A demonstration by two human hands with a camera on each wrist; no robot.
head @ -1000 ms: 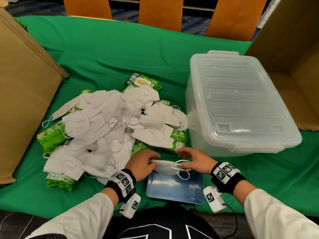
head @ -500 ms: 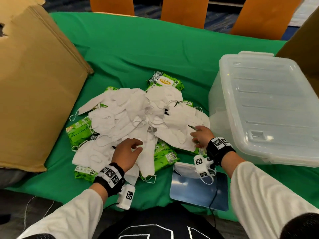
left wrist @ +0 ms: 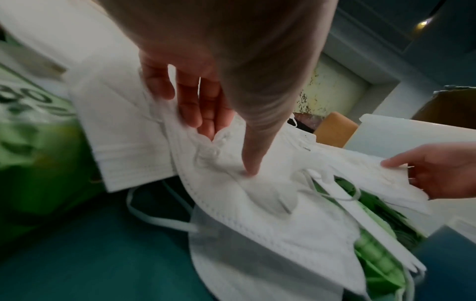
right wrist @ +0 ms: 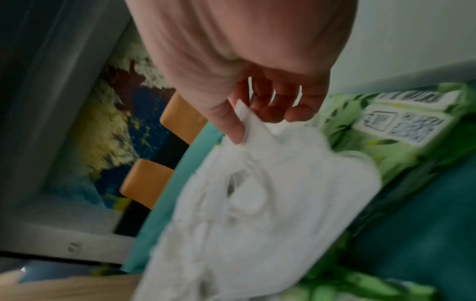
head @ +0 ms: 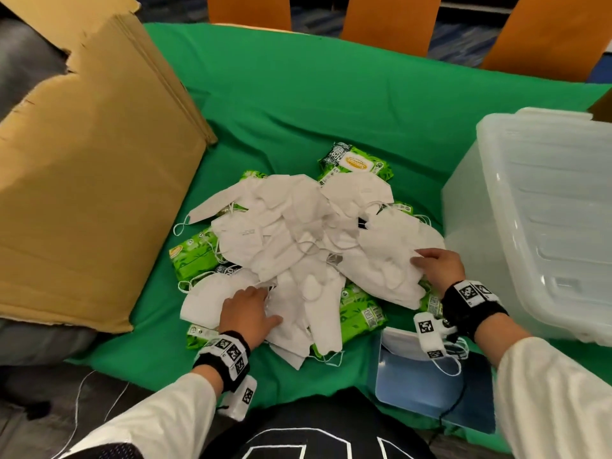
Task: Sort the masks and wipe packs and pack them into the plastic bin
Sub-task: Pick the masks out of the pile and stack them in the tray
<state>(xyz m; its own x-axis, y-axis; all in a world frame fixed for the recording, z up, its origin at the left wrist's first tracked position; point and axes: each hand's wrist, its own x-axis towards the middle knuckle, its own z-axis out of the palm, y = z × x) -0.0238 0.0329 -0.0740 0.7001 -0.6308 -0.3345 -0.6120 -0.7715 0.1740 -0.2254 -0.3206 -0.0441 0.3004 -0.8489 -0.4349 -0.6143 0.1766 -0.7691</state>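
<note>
A heap of white masks (head: 298,240) lies on the green cloth, over and among several green wipe packs (head: 359,165). My left hand (head: 270,304) rests on the near left masks. In the left wrist view its fingers (left wrist: 201,110) are nearly straight and the thumb presses a white mask (left wrist: 257,213). My right hand (head: 419,261) is at the heap's right edge. In the right wrist view it (right wrist: 253,126) pinches the rim of a white mask (right wrist: 257,203) between thumb and fingers. The clear plastic bin (head: 536,226) stands at the right with its lid on.
A blue tray (head: 430,389) lies at the table's near edge with one mask (head: 397,341) on its far end. A big cardboard sheet (head: 92,180) leans at the left. Orange chair backs (head: 390,21) stand behind the table. Bare green cloth (head: 314,104) stretches beyond the heap.
Both hands left the mask on the blue tray. The right hand went up to the heap's right edge and took hold of a mask. The left hand moved onto the near left masks.
</note>
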